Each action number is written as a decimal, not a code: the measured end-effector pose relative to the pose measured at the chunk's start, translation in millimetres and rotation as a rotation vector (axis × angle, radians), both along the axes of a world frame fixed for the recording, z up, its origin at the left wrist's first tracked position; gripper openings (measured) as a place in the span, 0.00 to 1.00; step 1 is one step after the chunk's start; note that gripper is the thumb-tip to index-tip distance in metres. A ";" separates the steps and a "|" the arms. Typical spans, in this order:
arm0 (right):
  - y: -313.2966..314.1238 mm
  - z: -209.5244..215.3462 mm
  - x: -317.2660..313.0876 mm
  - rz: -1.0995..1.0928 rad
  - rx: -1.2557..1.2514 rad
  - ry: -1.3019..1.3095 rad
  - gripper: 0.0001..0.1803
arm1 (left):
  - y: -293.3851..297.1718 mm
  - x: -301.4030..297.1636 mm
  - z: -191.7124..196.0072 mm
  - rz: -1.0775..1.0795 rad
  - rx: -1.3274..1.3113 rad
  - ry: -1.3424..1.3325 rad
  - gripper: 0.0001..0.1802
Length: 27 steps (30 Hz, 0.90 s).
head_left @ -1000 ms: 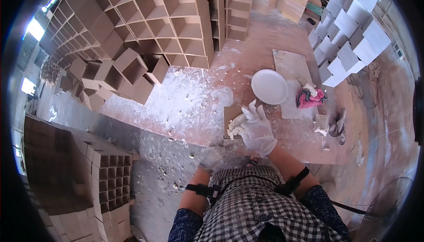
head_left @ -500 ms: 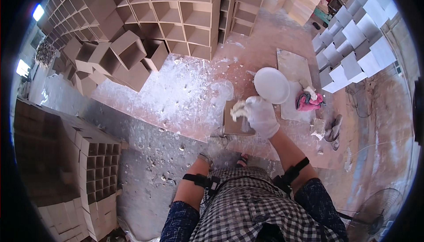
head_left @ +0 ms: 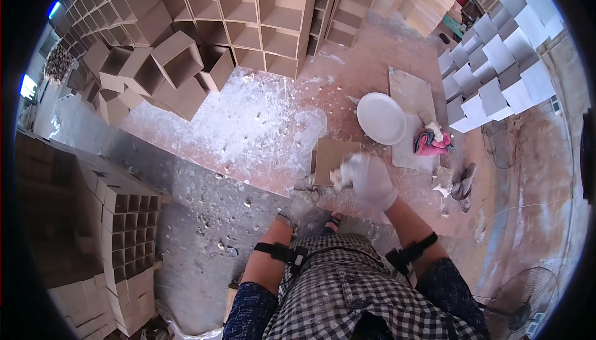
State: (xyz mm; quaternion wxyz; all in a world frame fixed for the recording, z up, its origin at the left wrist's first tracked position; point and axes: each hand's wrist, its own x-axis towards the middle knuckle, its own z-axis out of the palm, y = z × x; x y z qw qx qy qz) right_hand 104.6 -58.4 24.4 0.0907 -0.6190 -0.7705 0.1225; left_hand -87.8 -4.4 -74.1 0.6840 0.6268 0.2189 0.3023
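The brown box (head_left: 339, 157) sits just ahead of the person's waist, one square face turned up toward my camera and a darker strip of side showing along its left. I have the right hand (head_left: 374, 183), in a whitish glove, over its lower right part, with the fingers drawn in around a pale crumpled wad (head_left: 339, 177) that lies against the box's lower edge; the glove is smeared by motion blur, so I read the grip as a pinch rather than swear to each finger. The left hand (head_left: 303, 201), gloved in dusty grey, is at the box's lower left corner, and I cannot tell from here how far its fingers are spread or pressed. Below both hands I see a checked apron (head_left: 329, 272) and black straps on the forearms. Beyond the box, to its upper right, a white round basin (head_left: 381, 118) overlaps a pale sheet (head_left: 411, 92) on the reddish floor (head_left: 347, 79), with a pink and dark cloth (head_left: 433, 143) beside it and slippers (head_left: 464, 186) nearer the wall. Farther out I make out loose brown boxes (head_left: 177, 61), compartmented shelving (head_left: 282, 11), stacked white boxes (head_left: 496, 53) and a fan (head_left: 526, 296).
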 end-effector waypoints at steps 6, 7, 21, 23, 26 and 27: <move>37.2 -13.8 27.7 -0.348 0.529 0.253 0.05 | -0.2 9.1 -2.4 -0.058 -0.187 -0.120 0.19; 26.9 7.8 12.5 -0.219 0.390 0.128 0.07 | -0.3 7.0 -4.5 -0.051 -0.131 0.023 0.19; 51.7 -5.5 16.6 -0.184 0.377 0.292 0.02 | -4.7 12.1 -102.1 0.051 0.425 0.211 0.16; 29.2 7.3 -21.4 -0.091 0.316 0.113 0.02 | -5.5 3.7 -103.2 0.104 0.444 0.164 0.15; -5.7 -1.8 -41.7 -0.030 0.235 -0.074 0.03 | -6.8 6.7 -61.8 0.013 0.028 0.112 0.11; -7.4 -3.2 -46.0 -0.016 0.208 -0.052 0.05 | -4.1 2.7 -51.9 0.023 0.031 0.112 0.11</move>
